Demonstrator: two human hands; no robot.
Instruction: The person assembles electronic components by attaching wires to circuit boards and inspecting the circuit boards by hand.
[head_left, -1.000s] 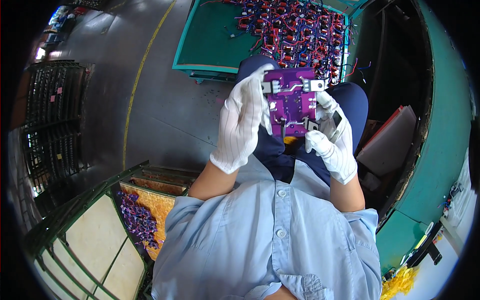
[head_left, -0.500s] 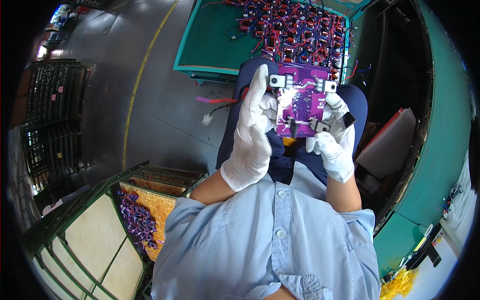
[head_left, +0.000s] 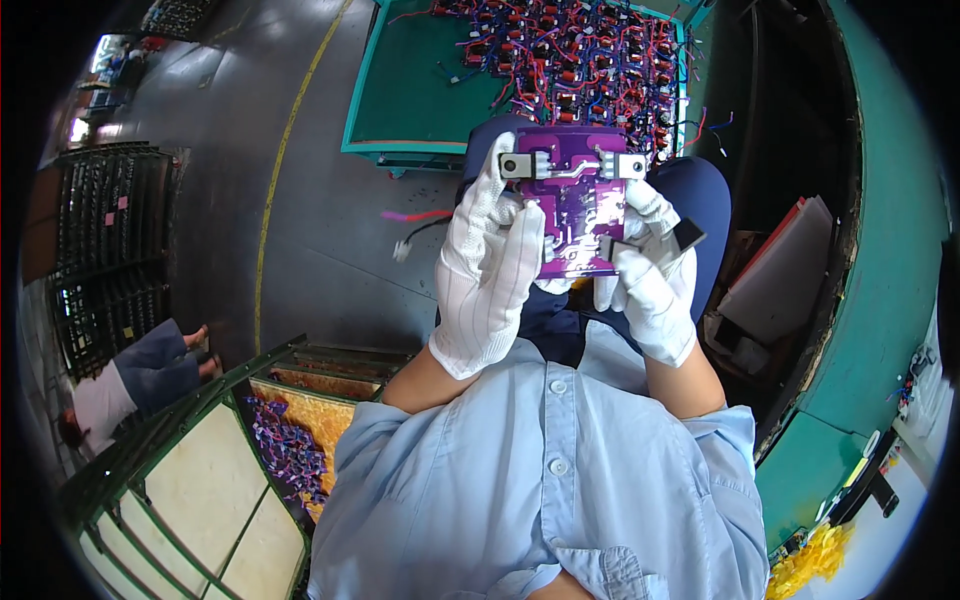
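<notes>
Ribbed-gloved fingers (head_left: 527,240) of the left hand (head_left: 482,275) and right hand (head_left: 658,300) pinch a glossy, rectangular purple circuit board (head_left: 583,210).

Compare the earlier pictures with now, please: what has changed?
Since half a second ago, the purple circuit board has shifted slightly left, and the left hand's thumb has risen to its left edge. Another person has come further into view by the racks. Left and right hand still hold the board; the green tray stayed.
</notes>
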